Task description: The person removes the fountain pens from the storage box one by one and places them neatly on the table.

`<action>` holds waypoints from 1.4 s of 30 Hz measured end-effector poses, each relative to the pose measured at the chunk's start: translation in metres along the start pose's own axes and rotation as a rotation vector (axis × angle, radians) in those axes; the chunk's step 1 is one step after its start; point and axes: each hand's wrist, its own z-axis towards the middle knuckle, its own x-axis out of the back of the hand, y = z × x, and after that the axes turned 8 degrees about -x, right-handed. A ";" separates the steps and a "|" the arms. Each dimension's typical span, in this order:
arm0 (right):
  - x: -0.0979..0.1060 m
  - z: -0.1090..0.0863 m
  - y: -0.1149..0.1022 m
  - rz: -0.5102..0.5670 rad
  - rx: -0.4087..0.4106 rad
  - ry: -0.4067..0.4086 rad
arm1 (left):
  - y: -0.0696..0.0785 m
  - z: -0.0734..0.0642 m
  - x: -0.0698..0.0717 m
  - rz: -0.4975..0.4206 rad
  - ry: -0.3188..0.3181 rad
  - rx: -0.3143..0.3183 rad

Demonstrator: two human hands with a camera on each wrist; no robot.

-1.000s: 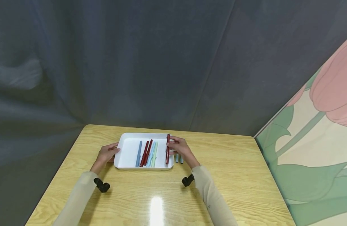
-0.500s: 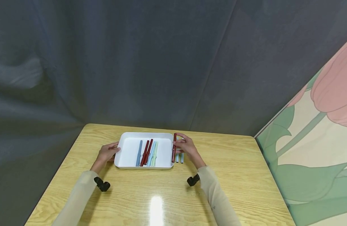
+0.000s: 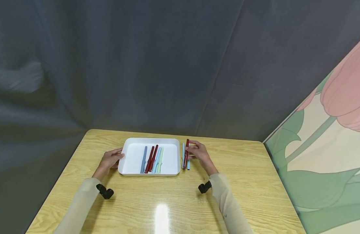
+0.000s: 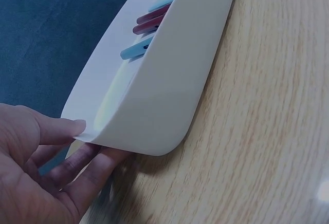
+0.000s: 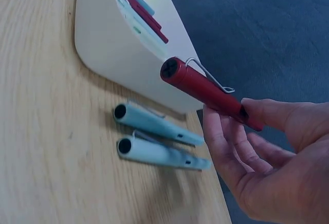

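Note:
My right hand [image 3: 199,152] pinches a dark red pen [image 5: 205,89] with a wire clip between thumb and fingers, held above the table just right of the white tray [image 3: 133,140]. Beneath it, two light blue pens [image 5: 159,154] lie side by side on the wood. At the tray's left end, my left hand [image 3: 110,159] grips the rim, thumb on top and fingers underneath, as the left wrist view shows. Inside the tray lie a grey-blue pen [image 3: 143,159], two red pens [image 3: 152,159], a light blue pen [image 3: 157,160] and a pale green pen [image 3: 160,160].
The wooden table [image 3: 241,182] extends to the front and right of the tray. A dark curtain [image 3: 168,65] hangs behind its back edge, and a flower-patterned cloth [image 3: 329,162] stands along the right side.
My right hand has carried the red pen from over the tray's right end, across the rim, to above the two light blue pens. My left hand stays on the tray.

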 end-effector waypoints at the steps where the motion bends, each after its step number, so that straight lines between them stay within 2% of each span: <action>1: 0.002 0.000 0.001 0.002 0.002 0.006 | 0.000 0.000 0.000 -0.004 0.000 -0.003; 12: 0.015 0.002 0.009 -0.019 -0.008 0.095 | -0.001 -0.001 0.004 -0.036 -0.007 -0.021; 20: 0.021 0.003 0.015 -0.017 0.016 0.098 | 0.000 0.001 0.003 -0.032 0.016 -0.013; 30: 0.028 0.005 0.021 -0.032 0.009 0.137 | -0.001 0.000 0.000 -0.041 0.019 -0.021; 38: 0.029 0.010 0.026 -0.078 0.016 0.173 | -0.001 -0.002 -0.002 -0.048 0.010 -0.025; 42: 0.027 0.011 0.026 -0.134 0.017 0.204 | -0.002 -0.002 -0.003 -0.042 0.012 -0.025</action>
